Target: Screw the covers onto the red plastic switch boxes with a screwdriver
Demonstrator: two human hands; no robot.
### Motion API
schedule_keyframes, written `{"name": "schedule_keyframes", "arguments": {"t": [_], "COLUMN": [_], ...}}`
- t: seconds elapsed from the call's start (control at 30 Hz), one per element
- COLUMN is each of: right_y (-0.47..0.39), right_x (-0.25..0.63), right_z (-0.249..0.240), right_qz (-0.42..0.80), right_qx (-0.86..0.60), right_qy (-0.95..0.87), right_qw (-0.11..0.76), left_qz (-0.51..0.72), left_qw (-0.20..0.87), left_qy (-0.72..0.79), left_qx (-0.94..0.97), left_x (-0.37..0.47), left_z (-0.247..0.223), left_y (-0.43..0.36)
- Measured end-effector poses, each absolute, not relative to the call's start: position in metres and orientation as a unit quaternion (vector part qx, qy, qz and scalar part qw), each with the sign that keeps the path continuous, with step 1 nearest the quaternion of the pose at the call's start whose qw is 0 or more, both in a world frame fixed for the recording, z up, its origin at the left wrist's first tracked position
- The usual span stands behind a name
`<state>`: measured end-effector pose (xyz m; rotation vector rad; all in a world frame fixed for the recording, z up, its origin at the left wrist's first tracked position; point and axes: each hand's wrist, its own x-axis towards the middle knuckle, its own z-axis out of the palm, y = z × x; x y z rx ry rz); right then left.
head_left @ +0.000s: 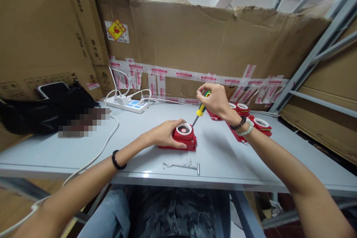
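A red box-shaped device [190, 143] with a white ring around a dark round window lies on the grey table [139, 158]. My left hand [168, 134] is wrapped round its left side, thumb along the front. Above and to the right, my right hand [214, 98] grips the handle of a yellow and green screwdriver [201, 109]. The screwdriver slants down to the left, and its tip meets the device's top near the right edge of the ring. Whether the tip sits in a screw is too small to tell.
Nearer the table's front edge lies a metal T-shaped tool [184, 166] with small bits beside it. More red devices [261, 123] stand behind my right wrist. A white power strip [128, 103], its cable and a black bag [55, 104] are at the left; cardboard [178, 37] walls the back.
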<state>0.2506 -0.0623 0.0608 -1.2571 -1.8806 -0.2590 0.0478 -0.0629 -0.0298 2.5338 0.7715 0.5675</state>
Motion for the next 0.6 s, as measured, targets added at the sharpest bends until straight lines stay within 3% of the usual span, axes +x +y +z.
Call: {"name": "schedule_keyframes", "arguments": {"t": [0.23,0.6], "right_y": [-0.061,-0.076], "right_x": [0.251,0.226], "right_z": [0.062,0.077], "right_qz": [-0.128,-0.243], "right_qx": [-0.538,-0.614], "right_qy": [-0.744,-0.732], "right_qw": [0.374,0.169], "left_qz": [0.202,0.203], "left_qw": [0.203,0.228], "left_qy": [0.284,0.266], "left_qx": [0.915,0.915], "left_x": [0.048,0.047], "left_z": [-0.031,-0.03], "left_y": [-0.062,-0.063]}}
